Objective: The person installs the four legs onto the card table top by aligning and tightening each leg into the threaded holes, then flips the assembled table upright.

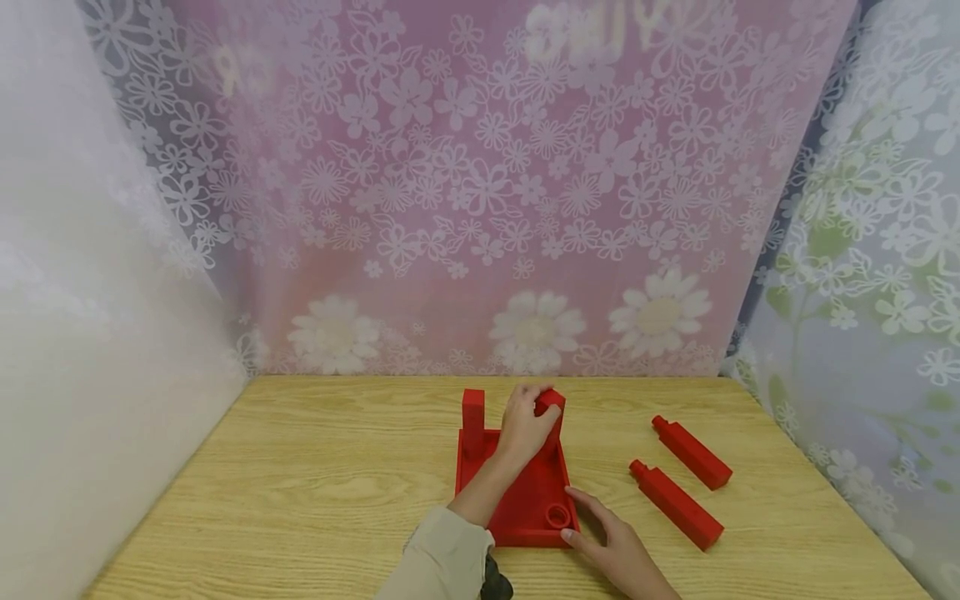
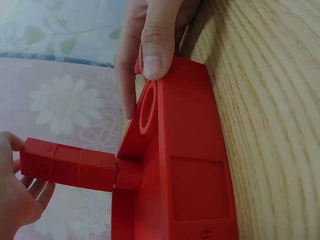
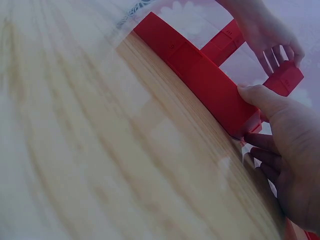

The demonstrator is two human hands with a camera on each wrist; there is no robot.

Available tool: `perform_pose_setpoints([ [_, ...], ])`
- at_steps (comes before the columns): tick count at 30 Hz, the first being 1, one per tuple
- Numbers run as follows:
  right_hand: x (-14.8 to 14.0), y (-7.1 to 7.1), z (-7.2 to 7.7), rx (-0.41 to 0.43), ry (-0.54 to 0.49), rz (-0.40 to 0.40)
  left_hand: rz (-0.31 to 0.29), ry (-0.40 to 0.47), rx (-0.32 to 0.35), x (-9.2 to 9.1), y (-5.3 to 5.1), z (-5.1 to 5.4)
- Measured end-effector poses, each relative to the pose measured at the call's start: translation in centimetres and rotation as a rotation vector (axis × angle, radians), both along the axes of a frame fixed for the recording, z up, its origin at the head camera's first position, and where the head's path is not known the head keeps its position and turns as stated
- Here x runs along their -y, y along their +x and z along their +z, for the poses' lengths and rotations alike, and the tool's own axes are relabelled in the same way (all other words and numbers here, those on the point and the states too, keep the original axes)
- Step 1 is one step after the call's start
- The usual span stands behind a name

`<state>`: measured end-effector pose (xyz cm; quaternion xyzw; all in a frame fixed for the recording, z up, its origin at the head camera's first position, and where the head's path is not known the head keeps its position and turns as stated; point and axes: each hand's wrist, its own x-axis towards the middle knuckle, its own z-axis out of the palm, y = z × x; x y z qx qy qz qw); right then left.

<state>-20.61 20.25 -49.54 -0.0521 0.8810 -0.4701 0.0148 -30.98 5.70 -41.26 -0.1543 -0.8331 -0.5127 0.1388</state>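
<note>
A red tray-like base with raised rims lies on the wooden table. One square red leg stands upright at its far left corner. At the far right corner stands another leg, its lower end at a round socket; my left hand grips this leg near the top. My right hand holds the base's near right corner, thumb on the near rim and fingers along the right side. Beside it a ring-shaped socket shows. My left forearm hides the near left corner.
Two loose red legs with narrow threaded ends, one farther and one nearer, lie on the table to the right. A flowered curtain hangs behind the table, with more sheeting at both sides.
</note>
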Motion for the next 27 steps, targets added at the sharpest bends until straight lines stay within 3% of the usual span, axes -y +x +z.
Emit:
perform_pose_setpoints([
  [9,-0.04,-0.01,0.05,0.009,-0.009,0.009,-0.022,0.002,-0.01,-0.2,-0.09,-0.32],
  [13,-0.05,0.02,0.09,0.012,-0.001,0.004,0.012,0.001,0.002,-0.38,-0.06,-0.29],
  [21,-0.07,-0.07,-0.09,0.01,0.001,0.001,0.139,0.059,-0.002,-0.78,0.0,-0.71],
  [27,-0.11,-0.21,-0.21,0.023,-0.002,-0.006,0.127,0.067,0.026,-0.71,0.02,-0.81],
])
